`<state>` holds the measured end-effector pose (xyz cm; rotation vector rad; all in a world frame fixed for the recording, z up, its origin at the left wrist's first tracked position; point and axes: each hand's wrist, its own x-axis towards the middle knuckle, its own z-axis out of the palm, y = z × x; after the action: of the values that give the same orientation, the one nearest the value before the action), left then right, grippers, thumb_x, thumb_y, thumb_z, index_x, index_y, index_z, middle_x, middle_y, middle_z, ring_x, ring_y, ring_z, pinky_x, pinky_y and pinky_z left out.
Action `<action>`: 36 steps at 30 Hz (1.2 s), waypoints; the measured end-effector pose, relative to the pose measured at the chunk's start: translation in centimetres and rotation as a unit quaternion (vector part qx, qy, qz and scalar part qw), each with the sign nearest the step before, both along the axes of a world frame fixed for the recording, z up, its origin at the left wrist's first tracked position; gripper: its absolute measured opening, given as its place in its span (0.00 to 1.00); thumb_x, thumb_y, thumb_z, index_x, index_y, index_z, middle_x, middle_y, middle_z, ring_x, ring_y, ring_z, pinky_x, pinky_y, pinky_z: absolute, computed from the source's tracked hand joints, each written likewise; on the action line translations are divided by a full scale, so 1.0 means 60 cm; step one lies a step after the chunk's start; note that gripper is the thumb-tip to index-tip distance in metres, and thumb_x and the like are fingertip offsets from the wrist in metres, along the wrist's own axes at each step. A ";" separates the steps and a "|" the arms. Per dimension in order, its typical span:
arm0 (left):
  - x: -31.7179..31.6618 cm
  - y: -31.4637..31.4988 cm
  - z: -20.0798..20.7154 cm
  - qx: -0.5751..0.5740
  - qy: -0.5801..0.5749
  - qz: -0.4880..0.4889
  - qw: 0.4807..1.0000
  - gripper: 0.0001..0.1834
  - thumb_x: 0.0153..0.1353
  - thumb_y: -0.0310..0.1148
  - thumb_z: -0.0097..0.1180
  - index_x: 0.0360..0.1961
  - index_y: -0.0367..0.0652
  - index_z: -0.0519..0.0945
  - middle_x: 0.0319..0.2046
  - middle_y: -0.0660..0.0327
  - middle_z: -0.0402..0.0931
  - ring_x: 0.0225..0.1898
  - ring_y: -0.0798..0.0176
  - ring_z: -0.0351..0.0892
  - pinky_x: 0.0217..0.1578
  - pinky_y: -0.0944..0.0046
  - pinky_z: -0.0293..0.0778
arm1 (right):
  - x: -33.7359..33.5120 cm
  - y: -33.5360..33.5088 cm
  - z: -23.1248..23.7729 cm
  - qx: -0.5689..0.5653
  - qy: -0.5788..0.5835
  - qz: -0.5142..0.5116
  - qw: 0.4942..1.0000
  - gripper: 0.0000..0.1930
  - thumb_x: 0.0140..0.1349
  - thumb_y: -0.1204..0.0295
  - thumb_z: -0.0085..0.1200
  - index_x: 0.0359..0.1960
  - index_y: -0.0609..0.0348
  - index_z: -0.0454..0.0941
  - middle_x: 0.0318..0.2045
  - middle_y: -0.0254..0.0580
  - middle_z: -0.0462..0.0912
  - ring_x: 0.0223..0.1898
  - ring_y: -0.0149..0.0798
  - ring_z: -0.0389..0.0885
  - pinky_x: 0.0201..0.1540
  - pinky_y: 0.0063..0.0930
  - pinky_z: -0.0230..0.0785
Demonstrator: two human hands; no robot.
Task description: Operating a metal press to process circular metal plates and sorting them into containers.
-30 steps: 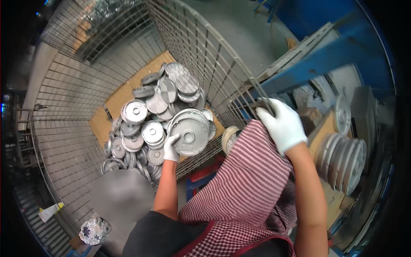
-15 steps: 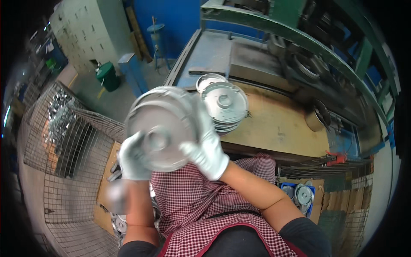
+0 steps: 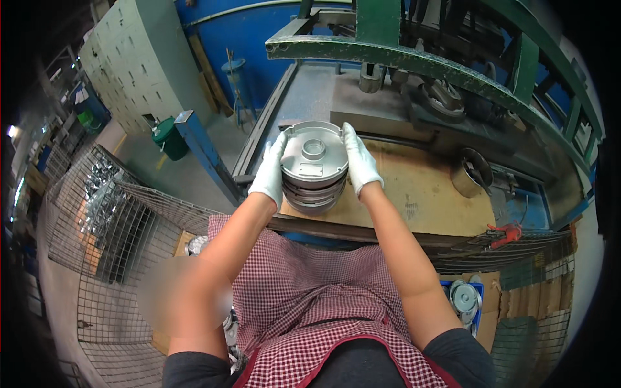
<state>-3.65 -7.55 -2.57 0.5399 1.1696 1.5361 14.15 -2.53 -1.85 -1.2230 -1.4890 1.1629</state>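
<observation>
the top disc (image 3: 314,152), held beside the disc stack (image 3: 314,199) half a second ago, is now over it on the desk (image 3: 414,181), just above the frame's centre; left hand (image 3: 270,168) and right hand (image 3: 361,161) clasp its opposite sides, so the load seems placed.

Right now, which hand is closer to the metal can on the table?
Right. The right hand is left of the metal can, at the right side of the disc stack; the left hand is farther, at its left side.
</observation>
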 end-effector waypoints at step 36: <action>0.074 0.171 0.121 -0.052 0.782 -0.230 0.577 0.37 0.67 0.59 0.32 0.37 0.34 0.83 0.37 0.38 0.78 0.45 0.37 0.76 0.49 0.50 0.68 | 0.602 0.010 -0.007 0.030 -0.499 -0.360 0.788 0.22 0.64 0.50 0.47 0.48 0.53 0.79 0.45 0.49 0.81 0.48 0.50 0.79 0.51 0.39 0.69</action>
<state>0.79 2.74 4.67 2.1488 2.0432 0.1356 50.29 -1.92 -2.29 -2.2662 -1.4418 -0.1393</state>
